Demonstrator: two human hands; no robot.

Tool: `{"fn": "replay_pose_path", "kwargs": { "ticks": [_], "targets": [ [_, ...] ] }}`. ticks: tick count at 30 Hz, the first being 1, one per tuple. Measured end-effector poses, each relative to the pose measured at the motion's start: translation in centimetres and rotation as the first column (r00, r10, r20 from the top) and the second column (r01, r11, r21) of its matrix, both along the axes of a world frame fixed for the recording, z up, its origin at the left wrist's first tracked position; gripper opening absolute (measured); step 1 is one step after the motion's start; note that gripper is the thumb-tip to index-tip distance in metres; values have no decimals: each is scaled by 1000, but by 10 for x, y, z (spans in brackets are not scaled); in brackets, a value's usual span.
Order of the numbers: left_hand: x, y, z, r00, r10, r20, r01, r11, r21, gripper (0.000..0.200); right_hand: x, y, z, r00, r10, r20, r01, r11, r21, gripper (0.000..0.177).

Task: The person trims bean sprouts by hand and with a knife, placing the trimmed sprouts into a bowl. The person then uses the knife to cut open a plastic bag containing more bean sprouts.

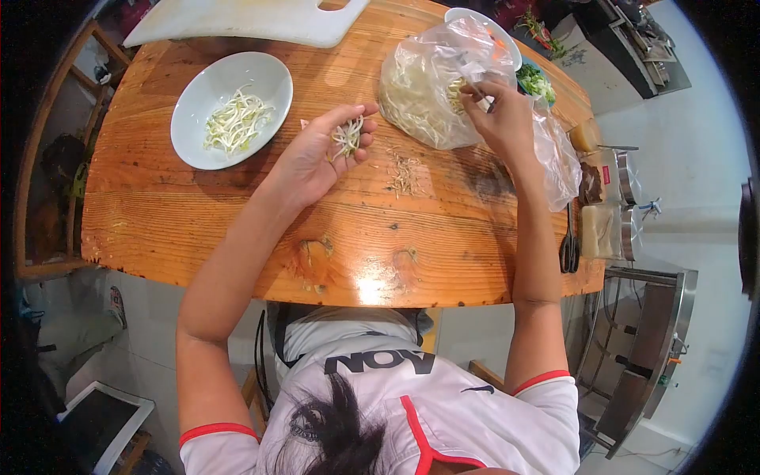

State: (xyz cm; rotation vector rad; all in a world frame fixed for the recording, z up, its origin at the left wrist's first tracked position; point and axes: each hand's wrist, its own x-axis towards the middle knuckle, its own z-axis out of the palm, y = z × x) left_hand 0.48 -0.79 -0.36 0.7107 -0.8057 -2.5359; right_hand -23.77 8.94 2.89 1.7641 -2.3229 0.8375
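My left hand (pixel 324 154) is cupped, palm up, with the fingers curled round a small bunch of bean sprouts (pixel 347 138). At the mouth of a clear plastic bag (pixel 423 95) full of sprouts is my right hand (pixel 503 119), its fingertips pinched together; what they grip is too small to make out. Left of my left hand stands a white bowl (pixel 188 131) with more bean sprouts (pixel 237 120) in it. Between my hands, thin brownish root ends (pixel 407 176) lie scattered on the wooden table (pixel 356 261).
A white cutting board (pixel 245 22) lies along the far left edge. Behind the bag are another white bowl (pixel 513 51) and chopped greens (pixel 535 81). On the right are black-handled scissors (pixel 568 249) and several containers (pixel 599 229).
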Motion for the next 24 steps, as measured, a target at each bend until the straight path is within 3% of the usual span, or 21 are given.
{"fn": "replay_pose_path", "kwargs": {
  "ticks": [1,2,11,14,21,24],
  "targets": [
    [0,1,0,1000,0,5,0,1000,-4,28,-1,0,-3,999,-17,-50,18,1000,20,18],
    [0,1,1,1000,-1,9,1,1000,-7,28,-1,-2,-5,999,-51,12,50,996,70,24],
    [0,1,-1,1000,-13,1,13,1000,-19,27,-2,-4,-12,997,-55,-54,56,998,16,22],
    [1,1,-1,1000,-11,4,11,1000,-16,27,-2,-2,-1,994,-33,104,41,996,-82,21],
    [1,3,1,1000,-10,11,11,999,-31,28,-8,6,23,980,-84,182,81,996,23,24],
    [1,4,2,1000,-23,19,23,999,-28,30,-19,12,31,965,-9,261,3,1000,24,25]
  ]
}}
